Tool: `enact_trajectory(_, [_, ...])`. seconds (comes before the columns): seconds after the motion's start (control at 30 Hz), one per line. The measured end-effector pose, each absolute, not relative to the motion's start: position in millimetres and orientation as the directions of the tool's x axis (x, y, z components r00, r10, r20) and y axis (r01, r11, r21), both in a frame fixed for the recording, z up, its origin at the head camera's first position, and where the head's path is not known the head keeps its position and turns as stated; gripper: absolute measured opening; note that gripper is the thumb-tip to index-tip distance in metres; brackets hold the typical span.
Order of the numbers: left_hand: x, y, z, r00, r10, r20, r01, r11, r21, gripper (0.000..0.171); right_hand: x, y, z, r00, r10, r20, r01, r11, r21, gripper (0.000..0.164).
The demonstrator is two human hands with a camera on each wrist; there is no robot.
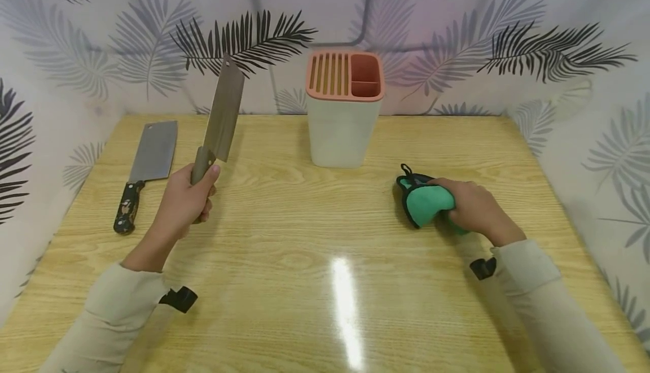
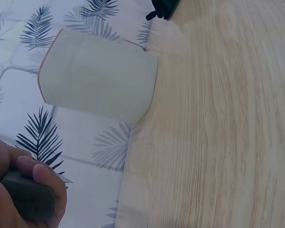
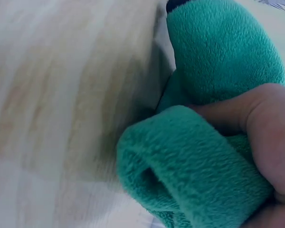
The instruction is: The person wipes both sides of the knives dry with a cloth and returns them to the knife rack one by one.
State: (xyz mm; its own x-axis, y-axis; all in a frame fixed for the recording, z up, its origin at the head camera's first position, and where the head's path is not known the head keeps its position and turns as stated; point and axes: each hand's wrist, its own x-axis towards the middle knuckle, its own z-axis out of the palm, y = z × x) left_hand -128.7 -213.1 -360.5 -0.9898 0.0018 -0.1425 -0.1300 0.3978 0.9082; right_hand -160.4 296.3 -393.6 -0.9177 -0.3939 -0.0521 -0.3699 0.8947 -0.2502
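Note:
My left hand (image 1: 187,195) grips the grey handle (image 1: 202,164) of a kitchen knife (image 1: 223,108) with a broad blade, which points up and away over the table. In the left wrist view, curled fingers (image 2: 50,183) wrap round the dark handle end (image 2: 31,197), and most of the blade is hidden. Over on the right, my right hand (image 1: 472,206) grips a bunched green cloth (image 1: 429,202) with black edging and a hanging loop. Seen from the right wrist, the cloth (image 3: 190,161) is fluffy and folded, with the thumb (image 3: 228,114) pressed into it.
A cleaver (image 1: 154,150) with a dark patterned handle lies on the wooden table (image 1: 284,232) at the left. At the back middle stands a white knife holder (image 1: 339,130) with a slotted orange top. Leaf-patterned fabric (image 1: 284,0) hangs behind and beside the table.

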Motion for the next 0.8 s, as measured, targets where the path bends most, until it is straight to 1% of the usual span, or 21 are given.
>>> enact_trajectory(0.17, [-126,-208,-354,-0.978,0.017,-0.207,-0.195,0.269,0.943,0.042,-162,301,-386,-0.942,-0.333,-0.041,-0.304,0.898,-0.318,0.062])
enact_trajectory(0.23, [-125,-206,-351,-0.975,0.033,-0.220,-0.209,0.210,0.955,0.041,-162,303,-381,-0.951,-0.306,-0.033,-0.275,0.893,-0.355,0.061])
enact_trajectory(0.37, [-121,-202,-343,-0.968,0.074,-0.238,-0.231,0.091,0.969,0.041,-162,304,-370,-0.973,-0.227,0.043,-0.222,0.869,-0.442,0.055])
enact_trajectory(0.47, [-116,-200,-339,-0.960,0.112,-0.257,-0.256,0.025,0.966,0.044,-161,301,-361,-0.986,-0.111,0.121,-0.159,0.825,-0.542,0.060])
enact_trajectory(0.57, [-111,-198,-335,-0.951,0.143,-0.274,-0.278,-0.014,0.960,0.044,-160,299,-353,-0.987,0.030,0.159,-0.081,0.756,-0.650,0.066])
enact_trajectory(0.67, [-105,-194,-332,-0.949,0.155,-0.276,-0.284,-0.030,0.958,0.042,-160,296,-344,-0.978,0.125,0.166,-0.029,0.708,-0.706,0.063])
enact_trajectory(0.73, [-100,-190,-329,-0.951,0.150,-0.272,-0.280,-0.038,0.959,0.041,-159,293,-339,-0.971,0.155,0.182,-0.028,0.683,-0.730,0.059])
enact_trajectory(0.8, [-95,-186,-326,-0.954,0.146,-0.261,-0.269,-0.041,0.962,0.041,-157,288,-335,-0.961,0.164,0.222,-0.063,0.655,-0.753,0.055])
